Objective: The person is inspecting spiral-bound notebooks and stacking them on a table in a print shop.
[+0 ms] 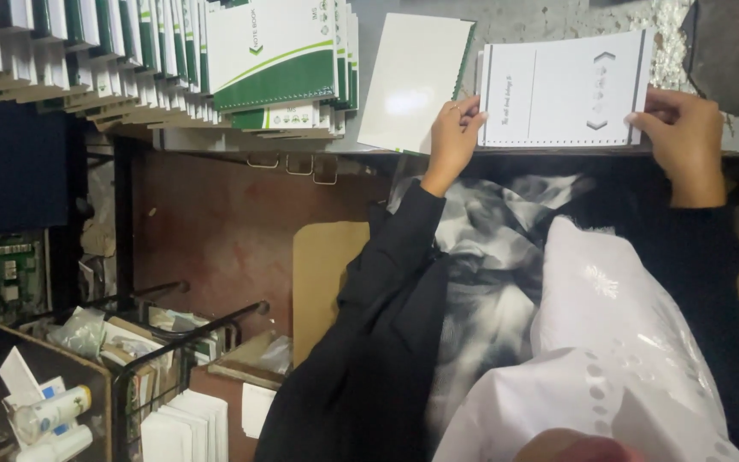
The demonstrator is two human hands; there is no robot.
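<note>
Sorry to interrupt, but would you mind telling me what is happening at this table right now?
A person in dark sleeves holds a white punched paper stack at the table edge, the left hand gripping its left side and the right hand its right. Beside it lies a blank white card sheet. Rows of green-and-white spiral notebooks are fanned out on the left.
</note>
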